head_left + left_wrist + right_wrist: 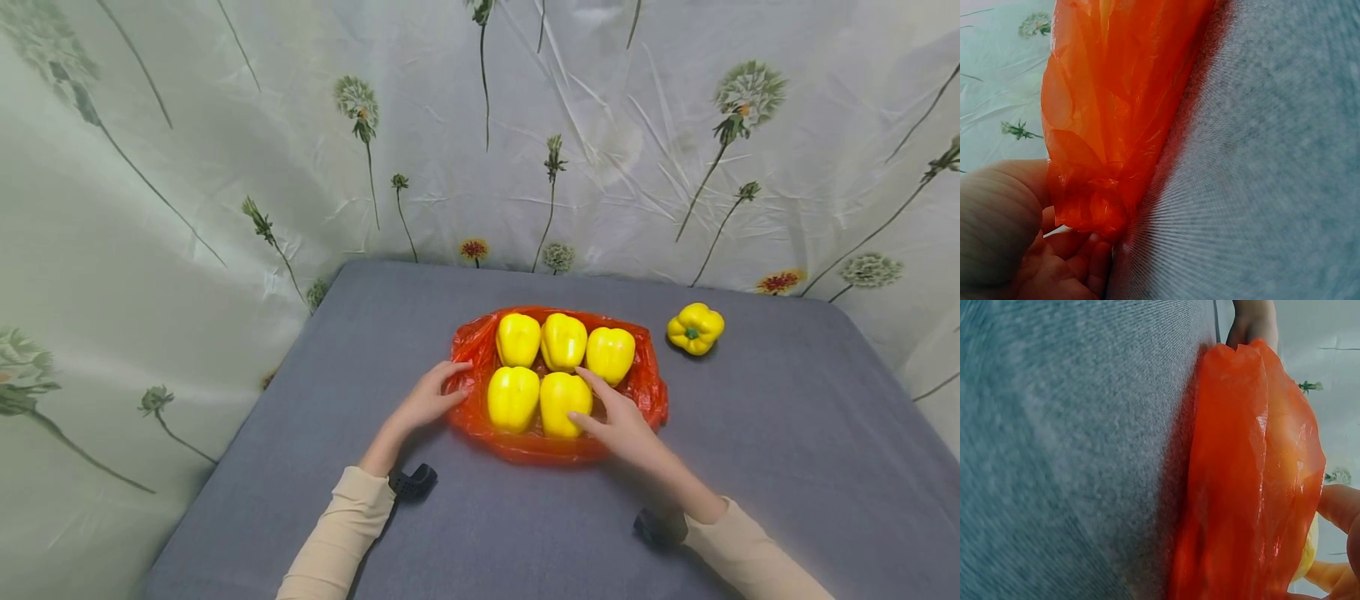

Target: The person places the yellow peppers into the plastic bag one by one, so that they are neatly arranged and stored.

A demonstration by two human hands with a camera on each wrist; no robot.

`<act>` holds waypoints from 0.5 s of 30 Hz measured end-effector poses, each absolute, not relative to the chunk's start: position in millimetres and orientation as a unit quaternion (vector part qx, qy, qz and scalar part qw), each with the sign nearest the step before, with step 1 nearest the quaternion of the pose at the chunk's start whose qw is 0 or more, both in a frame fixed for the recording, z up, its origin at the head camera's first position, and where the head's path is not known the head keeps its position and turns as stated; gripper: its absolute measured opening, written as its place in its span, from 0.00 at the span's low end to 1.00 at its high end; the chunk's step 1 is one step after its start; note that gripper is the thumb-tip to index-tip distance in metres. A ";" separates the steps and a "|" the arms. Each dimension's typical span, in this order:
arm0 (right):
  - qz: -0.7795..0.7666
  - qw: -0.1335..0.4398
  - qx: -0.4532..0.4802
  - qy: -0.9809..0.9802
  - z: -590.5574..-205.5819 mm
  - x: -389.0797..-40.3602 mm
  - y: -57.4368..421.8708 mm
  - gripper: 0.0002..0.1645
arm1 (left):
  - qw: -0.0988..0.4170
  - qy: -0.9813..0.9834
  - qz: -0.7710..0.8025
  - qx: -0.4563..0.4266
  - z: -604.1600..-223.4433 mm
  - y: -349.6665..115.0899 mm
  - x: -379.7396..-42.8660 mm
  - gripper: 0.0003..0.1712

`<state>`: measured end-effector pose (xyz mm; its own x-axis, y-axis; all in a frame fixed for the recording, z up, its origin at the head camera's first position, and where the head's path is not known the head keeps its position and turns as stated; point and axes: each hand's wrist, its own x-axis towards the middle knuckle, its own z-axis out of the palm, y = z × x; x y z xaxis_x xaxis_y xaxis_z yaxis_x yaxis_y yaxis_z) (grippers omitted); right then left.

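Note:
Several yellow bell peppers sit in a red plastic bag whose mouth is spread wide. Three peppers form the back row, with the middle one between its neighbours; two stand in front. My right hand holds the front right pepper, thumb on its near side and index finger at its far edge. In the right wrist view the bag's wall hides most of that pepper. At the bag's left end, my left hand grips the gathered plastic edge between thumb and fingers.
Another yellow bell pepper lies on the grey cloth-covered table, right of the bag, stem end facing me. A pale curtain printed with dandelions hangs behind the table and along its left side. Dark bands are on both wrists.

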<state>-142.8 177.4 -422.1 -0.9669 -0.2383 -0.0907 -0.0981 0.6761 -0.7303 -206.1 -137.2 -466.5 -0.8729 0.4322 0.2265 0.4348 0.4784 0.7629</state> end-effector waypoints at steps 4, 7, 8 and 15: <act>-0.391 0.092 -0.093 0.911 -421.8 -142.6 179.0 0.46 | 0.007 -0.857 -0.447 -0.255 -466.3 -137.2 -204.8 0.25; -0.398 0.087 -0.102 0.908 -420.5 -142.2 180.7 0.46 | -0.013 -0.861 -0.449 -0.237 -466.1 -135.9 -206.0 0.26; -0.401 0.083 -0.105 0.906 -419.7 -141.9 181.4 0.45 | -0.019 -0.864 -0.447 -0.232 -466.2 -135.6 -206.6 0.26; -0.417 0.067 -0.124 0.898 -410.9 -139.1 190.6 0.41 | -0.035 -0.873 -0.436 -0.215 -463.7 -134.6 -207.2 0.26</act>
